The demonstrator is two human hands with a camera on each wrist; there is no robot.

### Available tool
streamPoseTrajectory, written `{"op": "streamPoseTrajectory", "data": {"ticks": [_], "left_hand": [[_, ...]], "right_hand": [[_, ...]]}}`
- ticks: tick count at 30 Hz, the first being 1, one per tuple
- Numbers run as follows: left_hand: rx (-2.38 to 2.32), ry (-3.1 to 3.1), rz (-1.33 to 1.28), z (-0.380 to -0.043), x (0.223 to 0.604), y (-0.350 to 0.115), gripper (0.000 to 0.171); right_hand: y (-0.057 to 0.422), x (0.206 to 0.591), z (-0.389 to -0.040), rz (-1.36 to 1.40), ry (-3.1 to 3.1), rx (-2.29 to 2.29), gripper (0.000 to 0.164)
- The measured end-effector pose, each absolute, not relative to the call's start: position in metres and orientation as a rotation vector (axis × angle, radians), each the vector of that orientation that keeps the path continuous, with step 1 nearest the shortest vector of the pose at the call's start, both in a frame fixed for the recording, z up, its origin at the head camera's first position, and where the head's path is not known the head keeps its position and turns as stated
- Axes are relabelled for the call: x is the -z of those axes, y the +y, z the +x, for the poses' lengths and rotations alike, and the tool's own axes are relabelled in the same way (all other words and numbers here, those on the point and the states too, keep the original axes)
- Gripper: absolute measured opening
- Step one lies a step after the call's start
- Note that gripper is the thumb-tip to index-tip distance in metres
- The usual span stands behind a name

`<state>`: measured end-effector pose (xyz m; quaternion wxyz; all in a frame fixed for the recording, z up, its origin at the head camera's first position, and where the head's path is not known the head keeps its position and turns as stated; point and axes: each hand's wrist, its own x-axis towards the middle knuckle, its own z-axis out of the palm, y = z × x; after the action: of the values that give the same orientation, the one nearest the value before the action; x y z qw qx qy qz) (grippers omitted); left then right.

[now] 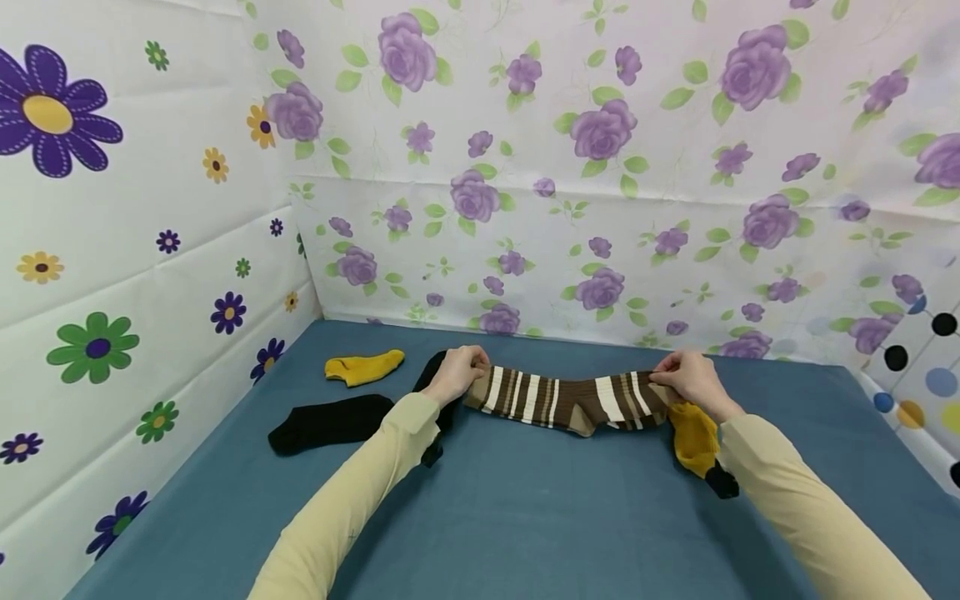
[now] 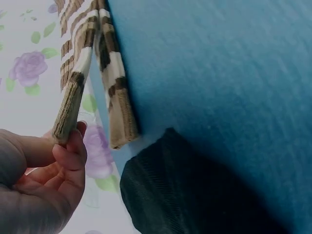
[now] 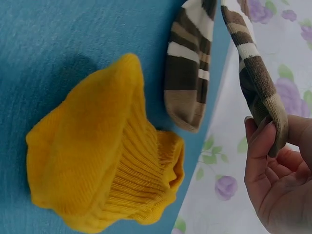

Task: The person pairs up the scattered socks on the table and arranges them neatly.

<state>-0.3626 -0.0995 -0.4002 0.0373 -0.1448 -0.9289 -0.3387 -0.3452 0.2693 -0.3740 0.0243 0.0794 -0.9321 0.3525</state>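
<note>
One striped sock spans the space between my fingers. My left hand pinches its cuff; my right hand pinches its toe. A second striped sock lies just below, clear of my fingers. A black sock sits near my left fingers, a yellow sock near my right.

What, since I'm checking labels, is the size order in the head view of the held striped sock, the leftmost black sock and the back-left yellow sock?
1. Held striped sock
2. Leftmost black sock
3. Back-left yellow sock, which also lies farther from the camera than the black one
</note>
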Motion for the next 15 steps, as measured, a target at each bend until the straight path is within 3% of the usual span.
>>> {"op": "streamPoseTrajectory", "data": {"ticks": [15], "left_hand": [[0.864,-2.905,-0.51,-0.368,0.414,-0.094,0.022]], "right_hand": [[0.259,0.39,-0.351,0.128,-2.954,-0.914,0.012]]}}
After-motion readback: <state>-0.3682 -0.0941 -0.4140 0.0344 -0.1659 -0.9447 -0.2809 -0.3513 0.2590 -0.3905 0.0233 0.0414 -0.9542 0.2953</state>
